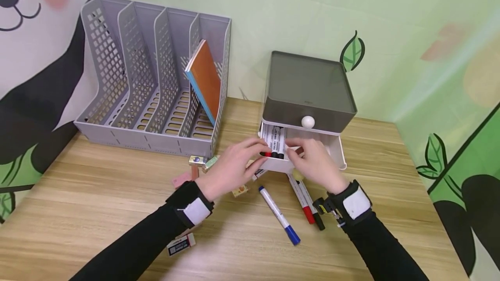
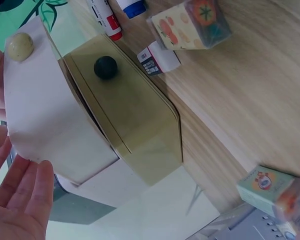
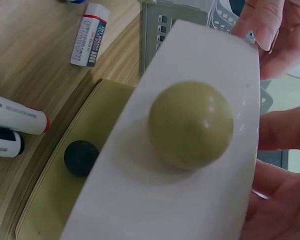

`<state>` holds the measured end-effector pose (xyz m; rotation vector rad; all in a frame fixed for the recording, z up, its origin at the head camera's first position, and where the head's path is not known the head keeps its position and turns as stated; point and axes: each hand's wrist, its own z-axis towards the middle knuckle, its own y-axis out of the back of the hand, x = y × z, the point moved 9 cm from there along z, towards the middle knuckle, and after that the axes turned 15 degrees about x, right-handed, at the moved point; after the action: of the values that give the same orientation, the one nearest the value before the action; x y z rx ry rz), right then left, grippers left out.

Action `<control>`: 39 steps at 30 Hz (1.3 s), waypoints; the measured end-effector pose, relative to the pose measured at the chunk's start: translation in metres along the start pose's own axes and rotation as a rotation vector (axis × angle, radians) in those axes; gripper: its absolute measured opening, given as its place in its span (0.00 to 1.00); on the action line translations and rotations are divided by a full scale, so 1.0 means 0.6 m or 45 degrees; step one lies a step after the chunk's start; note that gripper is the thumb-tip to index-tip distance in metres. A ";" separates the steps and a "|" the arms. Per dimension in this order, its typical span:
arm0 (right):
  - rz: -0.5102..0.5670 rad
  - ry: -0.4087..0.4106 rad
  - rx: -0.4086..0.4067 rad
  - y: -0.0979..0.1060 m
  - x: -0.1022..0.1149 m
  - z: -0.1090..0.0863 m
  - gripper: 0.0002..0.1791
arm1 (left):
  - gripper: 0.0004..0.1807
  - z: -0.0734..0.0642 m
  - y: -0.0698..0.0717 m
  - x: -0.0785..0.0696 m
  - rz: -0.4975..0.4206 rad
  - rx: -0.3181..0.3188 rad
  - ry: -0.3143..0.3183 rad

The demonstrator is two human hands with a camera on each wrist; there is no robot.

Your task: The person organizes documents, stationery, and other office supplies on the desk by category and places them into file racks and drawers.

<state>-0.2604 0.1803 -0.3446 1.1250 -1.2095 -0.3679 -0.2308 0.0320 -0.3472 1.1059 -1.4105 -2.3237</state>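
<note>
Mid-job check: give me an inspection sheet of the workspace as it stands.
Surface: wood-grain tabletop.
Job's things: white lower drawer pulled open, several markers side by side at its left.
Clutter: blue-capped marker, red-capped marker and black-capped marker on the tabletop before the drawer; sleeved eraser near the left forearm; small packaged blocks by the file rack.
Grippers: left hand at the drawer's left front, right hand beside the markers inside; grip unclear.
Cables: nothing seen.
Surroundings: grey file rack holding a leaning orange notebook; panda-and-leaf backdrop behind.
</note>
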 end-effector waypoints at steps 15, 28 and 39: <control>0.004 0.337 -0.421 -0.014 0.064 -0.106 0.09 | 0.20 -0.074 0.023 0.012 0.065 0.055 0.040; -0.123 0.164 -0.242 -0.081 0.039 -0.123 0.09 | 0.12 -0.090 -0.029 0.004 0.235 0.254 -0.038; -0.242 -0.040 0.119 -0.142 0.013 -0.112 0.13 | 0.09 -0.084 -0.066 -0.007 0.313 0.424 -0.085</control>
<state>-0.1717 0.1687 -0.4067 1.3245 -1.1601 -0.4785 -0.1851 0.0210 -0.3912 0.8750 -1.8908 -2.0205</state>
